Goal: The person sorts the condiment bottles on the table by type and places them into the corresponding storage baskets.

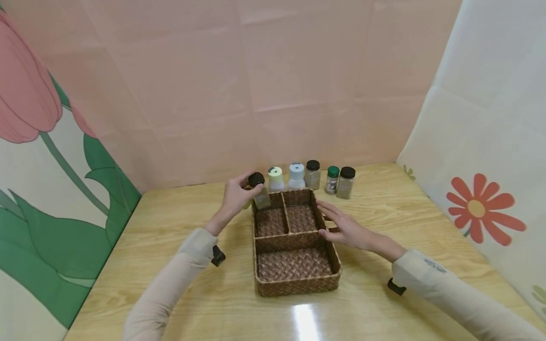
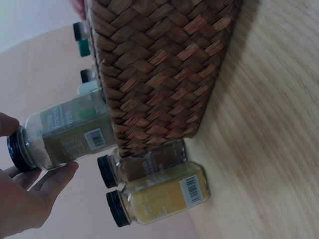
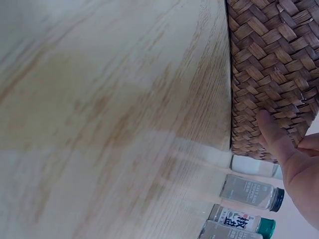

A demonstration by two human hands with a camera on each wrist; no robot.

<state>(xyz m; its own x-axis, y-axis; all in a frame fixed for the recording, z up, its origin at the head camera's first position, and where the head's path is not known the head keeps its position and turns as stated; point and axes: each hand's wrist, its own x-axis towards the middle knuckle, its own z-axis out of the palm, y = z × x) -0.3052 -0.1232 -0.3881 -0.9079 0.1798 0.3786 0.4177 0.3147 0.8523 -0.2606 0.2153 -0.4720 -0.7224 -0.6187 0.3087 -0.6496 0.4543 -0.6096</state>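
My left hand grips a glass spice jar by its black-lidded top. The jar's lower end is inside the back left compartment of a brown woven basket. In the left wrist view the jar shows a barcode label and greyish-green contents, with its base hidden behind the basket wall. My right hand rests against the basket's right side near the back, fingers mostly straight. The right wrist view shows its thumb on the woven wall. The basket has two small back compartments and one wide front compartment.
Behind the basket stand a yellow-green-capped bottle, a pale blue-capped bottle and a black-lidded jar. To their right are a green-capped shaker and another black-lidded jar. A yellow-filled jar stands by the basket's back left corner.
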